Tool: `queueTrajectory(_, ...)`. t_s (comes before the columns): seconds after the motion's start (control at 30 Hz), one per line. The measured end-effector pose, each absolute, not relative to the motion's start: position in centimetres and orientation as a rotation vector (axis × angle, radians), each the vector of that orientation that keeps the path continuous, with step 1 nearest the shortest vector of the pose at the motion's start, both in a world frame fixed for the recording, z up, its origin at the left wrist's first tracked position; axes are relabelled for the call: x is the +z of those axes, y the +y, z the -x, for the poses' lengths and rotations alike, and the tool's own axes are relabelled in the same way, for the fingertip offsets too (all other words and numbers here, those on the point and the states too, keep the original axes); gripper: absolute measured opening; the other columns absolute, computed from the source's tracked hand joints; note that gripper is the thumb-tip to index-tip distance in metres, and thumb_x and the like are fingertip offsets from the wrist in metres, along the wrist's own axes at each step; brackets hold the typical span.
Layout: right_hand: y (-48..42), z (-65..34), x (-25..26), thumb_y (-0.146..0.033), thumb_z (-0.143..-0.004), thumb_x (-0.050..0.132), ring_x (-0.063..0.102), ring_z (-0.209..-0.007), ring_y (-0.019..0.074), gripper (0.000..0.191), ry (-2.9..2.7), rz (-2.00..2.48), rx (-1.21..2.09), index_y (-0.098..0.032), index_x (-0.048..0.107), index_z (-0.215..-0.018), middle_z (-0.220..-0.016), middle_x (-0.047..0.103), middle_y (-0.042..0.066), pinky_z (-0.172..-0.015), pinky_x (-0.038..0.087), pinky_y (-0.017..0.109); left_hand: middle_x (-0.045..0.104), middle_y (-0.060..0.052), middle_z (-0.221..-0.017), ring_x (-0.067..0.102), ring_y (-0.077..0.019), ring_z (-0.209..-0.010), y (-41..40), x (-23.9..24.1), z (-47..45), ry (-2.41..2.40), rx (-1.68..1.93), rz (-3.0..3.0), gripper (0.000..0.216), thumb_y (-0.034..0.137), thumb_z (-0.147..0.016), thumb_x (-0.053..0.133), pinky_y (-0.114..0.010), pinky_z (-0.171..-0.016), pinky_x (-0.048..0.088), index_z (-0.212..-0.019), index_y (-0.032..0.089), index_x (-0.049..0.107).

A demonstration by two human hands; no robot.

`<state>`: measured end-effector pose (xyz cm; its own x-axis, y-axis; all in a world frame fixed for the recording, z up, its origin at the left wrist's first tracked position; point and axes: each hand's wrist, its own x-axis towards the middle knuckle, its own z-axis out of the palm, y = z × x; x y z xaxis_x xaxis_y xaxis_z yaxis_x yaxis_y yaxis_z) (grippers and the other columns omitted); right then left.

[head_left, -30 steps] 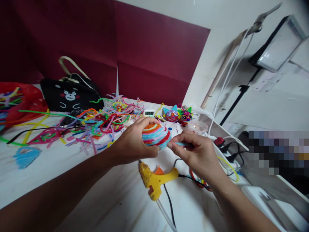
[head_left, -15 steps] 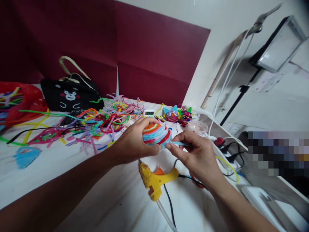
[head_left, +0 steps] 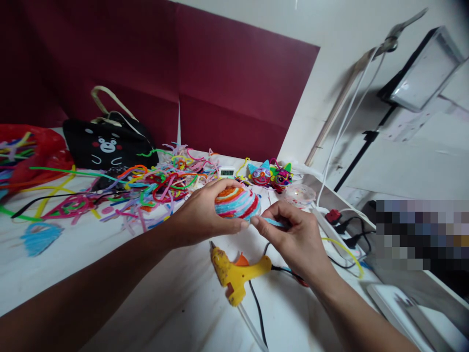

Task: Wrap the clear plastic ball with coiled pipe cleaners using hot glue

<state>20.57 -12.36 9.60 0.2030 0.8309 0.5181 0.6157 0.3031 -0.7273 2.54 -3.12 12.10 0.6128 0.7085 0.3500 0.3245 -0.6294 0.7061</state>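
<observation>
My left hand wraps round a ball covered in coiled pipe cleaners, with orange, light blue, pink and red stripes. At the ball's right edge my right hand pinches a light blue pipe cleaner between thumb and fingers. The pipe cleaner's near end meets the ball; its far part is hidden behind my fingers. Below both hands, a yellow hot glue gun lies on the white table, a clear glue stick poking out of its back.
Loose pipe cleaners are heaped at the left, before a black bag. A small digital timer and two decorated figures stand behind the ball. A clear round dish and a power strip are at the right.
My right hand has shifted slightly down and left, its pinch still at the ball's edge. The left hand and the ball have barely moved.
</observation>
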Motion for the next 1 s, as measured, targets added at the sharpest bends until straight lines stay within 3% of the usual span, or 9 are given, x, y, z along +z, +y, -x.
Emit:
queueTrajectory(0.27, -12.4, -20.2, 9.4, -0.031, -0.081, 0.071, 0.046, -0.056, 0.0106, 0.019, -1.517, 1.376, 0.244, -0.018, 0.062, -0.069, -0.062, 0.056, -0.003, -0.051, 0.033, 0.023, 0.067, -0.003, -0.116, 0.065, -0.0256, -0.1, -3.4, 11.0, -3.3, 0.86, 0.99, -2.362, 0.06, 0.026, -0.061, 0.068, -0.037, -0.095, 0.049, -0.121, 0.023, 0.057)
queueTrajectory(0.47, -12.5, -20.5, 9.9, -0.036, -0.082, 0.07, 0.04, -0.052, 0.0097, 0.019, -1.515, 1.389, 0.378, -0.018, 0.068, -0.075, -0.062, 0.059, -0.003, -0.048, 0.03, 0.024, 0.068, -0.003, -0.112, 0.067, -0.0246, -0.094, -3.5, 11.5, -3.1, 0.854, 0.923, -2.343, 0.06, 0.022, -0.06, 0.065, -0.034, -0.086, 0.052, -0.12, 0.024, 0.057)
queueTrajectory(0.7, -12.8, -21.1, 10.7, -0.027, -0.082, 0.068, 0.045, -0.055, 0.0096, 0.008, -1.567, 1.391, 0.326, -0.02, 0.07, -0.079, -0.066, 0.061, -0.003, -0.05, 0.031, 0.024, 0.069, -0.005, -0.114, 0.067, -0.0255, -0.095, -3.5, 11.6, -2.9, 0.824, 0.915, -2.3, 0.063, 0.021, -0.06, 0.065, -0.034, -0.083, 0.054, -0.122, 0.023, 0.056)
queueTrajectory(1.0, -12.8, -21.0, 10.6, -0.028, -0.079, 0.069, 0.048, -0.056, 0.0105, 0.01, -1.525, 1.411, 0.391, -0.018, 0.069, -0.076, -0.066, 0.062, -0.002, -0.051, 0.034, 0.024, 0.066, -0.006, -0.121, 0.066, -0.0262, -0.103, -3.5, 11.3, -3.0, 0.804, 0.919, -2.309, 0.067, 0.02, -0.06, 0.066, -0.035, -0.088, 0.054, -0.125, 0.023, 0.055)
